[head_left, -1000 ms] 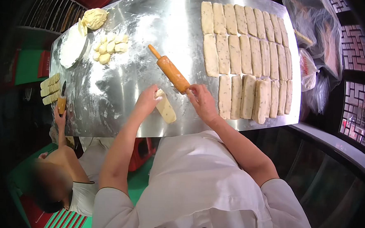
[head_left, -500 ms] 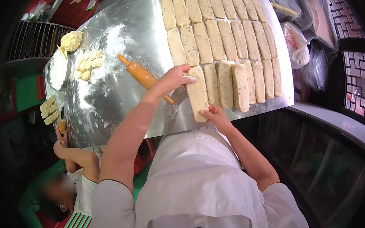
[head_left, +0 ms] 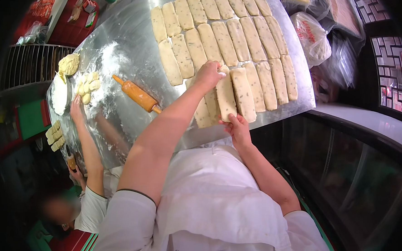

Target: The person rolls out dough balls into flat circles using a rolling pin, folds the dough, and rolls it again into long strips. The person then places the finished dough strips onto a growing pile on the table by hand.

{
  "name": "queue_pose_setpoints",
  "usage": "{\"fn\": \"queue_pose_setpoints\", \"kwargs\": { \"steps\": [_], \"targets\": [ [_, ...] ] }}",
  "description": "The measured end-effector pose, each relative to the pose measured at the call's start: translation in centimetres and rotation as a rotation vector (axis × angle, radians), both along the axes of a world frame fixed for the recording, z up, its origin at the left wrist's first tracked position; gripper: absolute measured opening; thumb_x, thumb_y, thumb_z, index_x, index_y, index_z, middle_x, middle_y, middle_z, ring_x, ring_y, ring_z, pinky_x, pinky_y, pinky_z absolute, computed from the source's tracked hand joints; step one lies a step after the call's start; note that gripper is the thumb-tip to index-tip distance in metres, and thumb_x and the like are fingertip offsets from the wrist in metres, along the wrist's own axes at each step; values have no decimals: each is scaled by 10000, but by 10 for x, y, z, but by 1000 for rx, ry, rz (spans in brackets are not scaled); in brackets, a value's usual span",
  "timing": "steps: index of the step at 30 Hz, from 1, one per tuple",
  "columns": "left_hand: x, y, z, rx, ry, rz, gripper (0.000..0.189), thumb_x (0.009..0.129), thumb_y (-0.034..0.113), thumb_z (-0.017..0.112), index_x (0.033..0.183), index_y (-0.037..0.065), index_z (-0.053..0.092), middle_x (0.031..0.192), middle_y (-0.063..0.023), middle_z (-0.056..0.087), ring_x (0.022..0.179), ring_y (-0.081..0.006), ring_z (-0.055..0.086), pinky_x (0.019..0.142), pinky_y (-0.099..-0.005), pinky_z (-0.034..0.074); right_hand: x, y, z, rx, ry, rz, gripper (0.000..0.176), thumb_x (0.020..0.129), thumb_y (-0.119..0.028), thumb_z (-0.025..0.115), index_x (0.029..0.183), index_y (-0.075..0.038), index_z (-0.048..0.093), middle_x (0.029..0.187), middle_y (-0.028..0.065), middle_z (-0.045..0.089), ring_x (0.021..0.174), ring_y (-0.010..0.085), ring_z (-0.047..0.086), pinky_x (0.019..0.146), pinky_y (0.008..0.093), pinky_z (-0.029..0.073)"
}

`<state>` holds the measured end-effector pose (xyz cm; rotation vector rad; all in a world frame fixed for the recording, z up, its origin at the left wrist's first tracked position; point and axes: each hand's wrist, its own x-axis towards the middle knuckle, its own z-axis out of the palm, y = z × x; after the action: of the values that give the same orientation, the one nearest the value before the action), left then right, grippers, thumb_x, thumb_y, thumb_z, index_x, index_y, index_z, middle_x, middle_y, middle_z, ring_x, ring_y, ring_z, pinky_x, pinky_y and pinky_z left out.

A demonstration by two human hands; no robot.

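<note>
A long flat dough strip [head_left: 225,96] speckled with herbs lies at the near end of the rows of dough strips [head_left: 224,36] on the steel table [head_left: 123,39]. My left hand [head_left: 209,74] grips its far end and my right hand [head_left: 238,126] holds its near end. The strip sits between a neighbour strip [head_left: 243,95] on the right and others on the left. A wooden rolling pin [head_left: 137,94] rests on the floured steel to the left, apart from both hands.
A second person at lower left reaches a hand [head_left: 76,110] toward small dough balls [head_left: 87,84]. A dough lump [head_left: 68,63], a white plate [head_left: 59,95] and cut dough pieces [head_left: 55,136] lie there. Plastic bags [head_left: 312,36] stand at the right edge.
I lifted a dough strip from beside the rolling pin and carried it right to the rows, both hands now on its ends. The other person's hand has moved onto the table.
</note>
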<state>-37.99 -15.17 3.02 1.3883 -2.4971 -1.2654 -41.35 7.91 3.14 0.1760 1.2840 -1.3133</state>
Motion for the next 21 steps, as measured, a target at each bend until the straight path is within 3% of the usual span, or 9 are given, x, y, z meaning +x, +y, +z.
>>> {"fn": "queue_pose_setpoints", "kwargs": {
  "steps": [7,10,12,16,21],
  "targets": [
    [12,6,-11,-50,177,167,386,851,100,654,1220,7,588,1079,-144,594,980,-287,629,894,-382,506,-7,16,15,117,84,156,282,1005,-277,532,1149,-40,584,1036,86,711,826,132,664,626,269,520],
    [19,9,-10,100,166,243,420,869,109,612,1272,-3,565,1086,-170,593,1022,-313,614,918,-392,495,-11,20,18,161,80,205,312,1011,-309,509,1122,-27,581,1008,92,702,818,140,655,631,282,516],
    [21,18,-6,1,24,38,433,894,95,595,1312,-5,542,1154,-189,567,1052,-339,593,935,-405,482,-16,22,19,199,106,337,350,999,-306,509,1135,9,579,966,108,705,779,159,661,628,299,515],
    [24,26,-1,-22,92,125,440,901,106,589,1322,-16,546,1158,-183,561,1057,-346,587,954,-413,469,-17,30,16,183,139,401,341,1003,-296,490,1102,15,592,940,112,702,768,160,655,626,292,509],
    [26,24,12,-4,59,34,384,930,97,545,1309,49,586,1132,-157,562,1058,-332,587,936,-416,479,-19,33,12,143,198,488,330,1009,-292,484,1073,10,601,915,96,696,760,147,647,631,286,505]
  ]
}}
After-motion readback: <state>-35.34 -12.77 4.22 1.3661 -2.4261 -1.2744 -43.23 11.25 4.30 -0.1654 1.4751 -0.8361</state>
